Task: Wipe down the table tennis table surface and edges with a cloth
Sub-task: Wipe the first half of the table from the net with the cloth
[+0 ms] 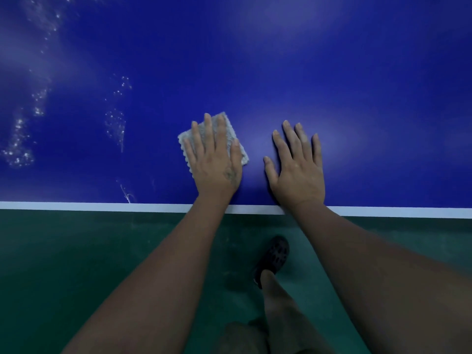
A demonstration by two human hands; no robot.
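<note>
Left hand: my left hand (215, 159) lies flat on the cloth (224, 123), fingers straight and a little spread; it presses down and does not pinch
Right hand: my right hand (297, 164) lies flat on the bare table (332, 72) just beside the cloth, fingers straight and spread; it holds nothing and I judge it a brace
Cloth: grey and folded, on the blue top near the near side; turned a little, one corner pointing away from me; the hand covers its middle, so I read its long axis only roughly, as running with my fingers
Edge: the white line (102, 206) runs left to right under both wrists; it lies between the cloth and me, near the heel of the left hand
Wet patches: droplets (115, 123) sit to the left of the cloth, and a thicker trail (18, 139) further left, well apart from it
Key relation: the wet lies leftward from the cloth, so the cloth hand is the nearer one; I judge a sideways sweep across the cloth's length covers most
Risk: with flat pressure alone the cloth may bunch or slip under the palm
Below: green floor (76, 264); a dark shoe (274, 254) stands near the table
</note>
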